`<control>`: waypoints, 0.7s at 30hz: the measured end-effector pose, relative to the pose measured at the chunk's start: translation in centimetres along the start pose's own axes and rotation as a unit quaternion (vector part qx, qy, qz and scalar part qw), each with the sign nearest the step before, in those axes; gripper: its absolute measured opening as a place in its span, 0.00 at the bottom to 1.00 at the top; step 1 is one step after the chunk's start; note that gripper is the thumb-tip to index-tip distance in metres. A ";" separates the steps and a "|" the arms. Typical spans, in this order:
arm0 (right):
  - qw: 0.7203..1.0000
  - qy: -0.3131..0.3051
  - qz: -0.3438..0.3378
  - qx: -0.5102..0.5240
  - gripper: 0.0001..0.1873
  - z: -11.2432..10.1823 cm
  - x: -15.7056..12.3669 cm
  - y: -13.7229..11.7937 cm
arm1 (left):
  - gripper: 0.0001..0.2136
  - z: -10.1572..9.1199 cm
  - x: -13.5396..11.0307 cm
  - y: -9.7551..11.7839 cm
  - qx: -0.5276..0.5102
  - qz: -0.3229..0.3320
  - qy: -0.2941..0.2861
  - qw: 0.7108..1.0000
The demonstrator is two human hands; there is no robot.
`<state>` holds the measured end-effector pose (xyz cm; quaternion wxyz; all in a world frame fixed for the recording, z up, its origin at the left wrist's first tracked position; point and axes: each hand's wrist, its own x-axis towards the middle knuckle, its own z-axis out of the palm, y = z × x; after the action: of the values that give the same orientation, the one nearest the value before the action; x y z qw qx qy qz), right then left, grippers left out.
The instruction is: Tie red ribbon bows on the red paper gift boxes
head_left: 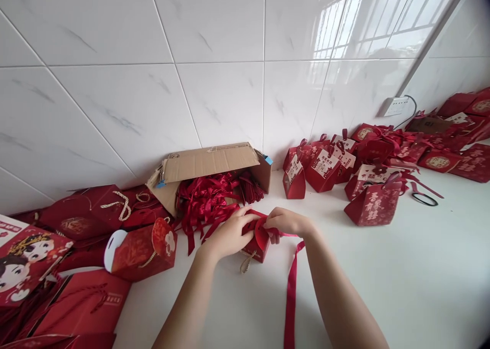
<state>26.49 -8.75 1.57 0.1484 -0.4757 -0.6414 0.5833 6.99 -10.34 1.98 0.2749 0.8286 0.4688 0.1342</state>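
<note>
A small red gift box stands on the white table between my hands, with a loop of twisted cord hanging at its front. My left hand grips its upper left side, fingers curled over the top. At the upper right of the box my right hand is closed, pinching a red ribbon. Part of that ribbon runs down the table toward me, beside my right forearm. My fingers partly hide the top of the box and the ribbon there.
Behind my hands a cardboard box lies open, spilling red ribbons. Red gift boxes crowd the left; more, some tagged, line the wall at right. Scissors lie beyond a patterned box. A power strip is by the wall.
</note>
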 end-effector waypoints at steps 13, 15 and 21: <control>0.999 0.026 0.002 -0.041 0.14 0.5 0.0 -0.5 | 0.10 0.4 0.2 0.1 -0.050 0.006 0.039 0.998; 0.998 0.035 0.001 -0.060 0.14 0.6 -0.1 -0.6 | 0.09 0.4 0.3 0.2 -0.061 0.011 0.047 0.997; 0.990 0.080 -0.002 -0.120 0.16 0.0 -0.8 0.0 | 0.08 0.2 0.5 0.6 -0.077 0.022 0.074 0.994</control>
<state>26.93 -9.33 1.86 0.1418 -0.5341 -0.6937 0.4619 7.73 -10.25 2.11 0.2994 0.8033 0.4574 0.2364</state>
